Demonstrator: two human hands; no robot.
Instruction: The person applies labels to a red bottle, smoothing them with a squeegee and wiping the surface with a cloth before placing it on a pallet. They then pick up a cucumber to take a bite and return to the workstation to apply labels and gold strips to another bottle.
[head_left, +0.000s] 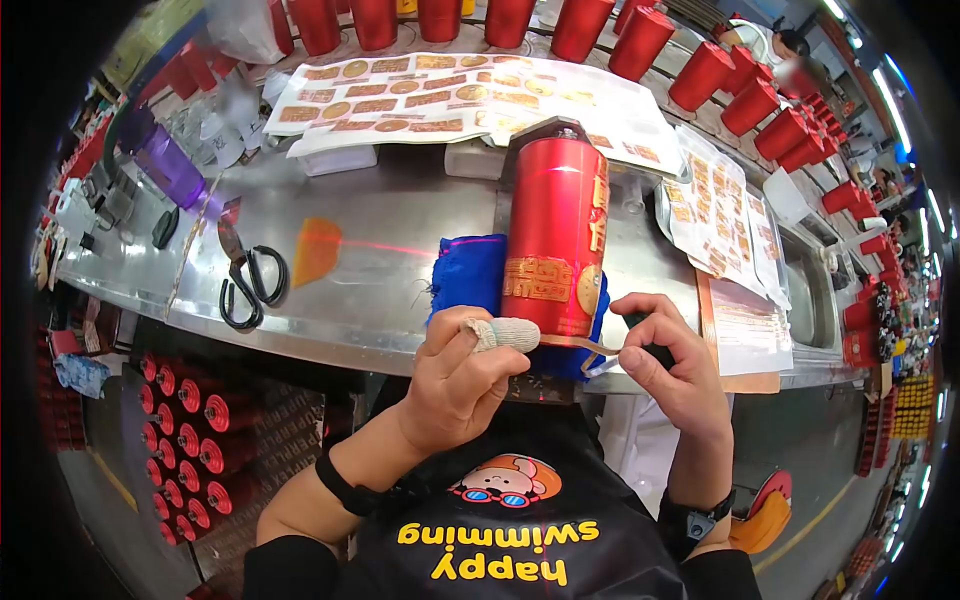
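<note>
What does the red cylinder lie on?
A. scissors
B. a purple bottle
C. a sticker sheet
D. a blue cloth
D: the cylinder rests on the blue cloth, apart from the scissors further left on the table.

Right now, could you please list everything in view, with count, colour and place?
red cylinder: one, red with gold labels, lying on the blue cloth, centre
blue cloth: one, blue, on the metal table
metal table: one, silver, across the view
scissors: one pair, black, left on the table
label sheets: several, white with gold, behind and right of the cylinder
purple bottle: one, purple, far left
standing cylinders: many, red, along the far edge
strip: one, pale, at the cylinder's near end
left hand: cloth-covered finger against the cylinder
right hand: pinching the strip
</note>
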